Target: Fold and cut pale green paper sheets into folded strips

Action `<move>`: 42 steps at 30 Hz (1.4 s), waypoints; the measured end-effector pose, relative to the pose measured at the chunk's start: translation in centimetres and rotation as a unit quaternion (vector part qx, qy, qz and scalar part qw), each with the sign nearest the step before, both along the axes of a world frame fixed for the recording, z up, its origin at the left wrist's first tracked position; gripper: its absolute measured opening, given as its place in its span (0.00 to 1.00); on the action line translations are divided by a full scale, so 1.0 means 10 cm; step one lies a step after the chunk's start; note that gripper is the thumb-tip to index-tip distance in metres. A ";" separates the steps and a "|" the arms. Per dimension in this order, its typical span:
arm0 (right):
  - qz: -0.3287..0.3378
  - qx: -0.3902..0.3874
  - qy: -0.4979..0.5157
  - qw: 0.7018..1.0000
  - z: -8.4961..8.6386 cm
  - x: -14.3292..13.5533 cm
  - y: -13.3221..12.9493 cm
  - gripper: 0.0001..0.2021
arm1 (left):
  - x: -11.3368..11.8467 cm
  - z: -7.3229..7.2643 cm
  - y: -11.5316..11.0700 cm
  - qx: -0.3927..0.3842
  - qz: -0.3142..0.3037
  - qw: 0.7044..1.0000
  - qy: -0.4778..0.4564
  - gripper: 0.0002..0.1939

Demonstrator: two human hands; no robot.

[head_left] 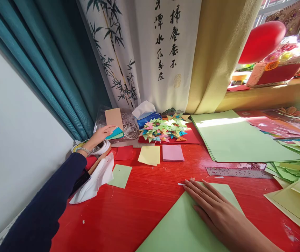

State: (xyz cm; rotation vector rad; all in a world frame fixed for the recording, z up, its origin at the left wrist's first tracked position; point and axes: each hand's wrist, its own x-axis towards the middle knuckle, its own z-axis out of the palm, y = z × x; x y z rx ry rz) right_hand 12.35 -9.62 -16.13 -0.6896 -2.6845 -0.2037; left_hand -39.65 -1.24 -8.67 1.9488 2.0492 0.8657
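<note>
Two hands (100, 135) (215, 204), one large loose green sheet (177, 220), one large green stack (246, 141), four separate small paper squares or stacks (148, 155) (173, 153) (124, 153) (120, 176), one ruler (239, 172), one balloon (264, 41), one bracelet (83, 151)

Beyond the left fingers (110, 128) a bamboo-painted hanging (150, 70) is seen, a coiled cable (131, 135) and a tissue pack (148, 119) are set to those fingers' right, and well beyond the right fingers (203, 193) a red balloon (264, 42) and flower-topped basket (274, 75) are displayed.

Homelike craft corner: teal curtain (60, 70), green paper (183, 224)
</note>
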 end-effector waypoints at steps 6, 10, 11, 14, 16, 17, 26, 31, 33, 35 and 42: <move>-0.002 0.029 -0.016 0.999 -0.01 0.00 0.00 0.29 | -0.05 0.00 0.06 -0.046 0.009 0.999 -0.016 0.23; -0.001 0.028 -0.019 0.999 0.01 0.00 0.00 0.29 | -0.05 -0.01 0.09 -0.070 0.006 0.997 -0.005 0.18; -0.001 0.025 -0.020 0.999 0.01 0.00 0.00 0.29 | -0.05 -0.01 0.10 -0.073 0.007 0.997 0.000 0.18; -0.003 0.018 -0.020 1.000 0.01 0.00 0.00 0.29 | -0.04 -0.01 0.11 -0.078 0.015 0.997 0.019 0.18; -0.002 0.013 -0.016 1.000 0.00 0.00 0.00 0.29 | -0.04 -0.01 0.11 -0.083 0.022 0.996 0.032 0.19; -0.002 0.010 -0.014 1.000 0.00 0.01 0.00 0.29 | -0.05 -0.01 0.11 -0.087 0.024 0.995 0.039 0.18; 0.004 -0.035 0.007 0.999 -0.01 0.01 0.00 0.28 | -0.05 -0.03 0.13 -0.132 0.030 0.987 0.090 0.15; 0.007 -0.056 0.028 0.998 -0.01 0.00 0.00 0.28 | -0.05 -0.04 0.12 -0.132 0.030 0.987 0.088 0.16; 0.005 -0.053 0.021 0.998 -0.01 0.00 0.01 0.28 | -0.05 -0.05 0.12 -0.126 0.031 0.988 0.085 0.16; 0.003 -0.047 0.012 0.999 -0.01 0.00 0.01 0.28 | -0.05 -0.06 0.12 -0.116 0.034 0.989 0.081 0.17; -0.003 -0.032 -0.003 0.999 -0.03 0.01 0.00 0.28 | -0.05 -0.09 0.12 -0.078 0.045 0.994 0.063 0.18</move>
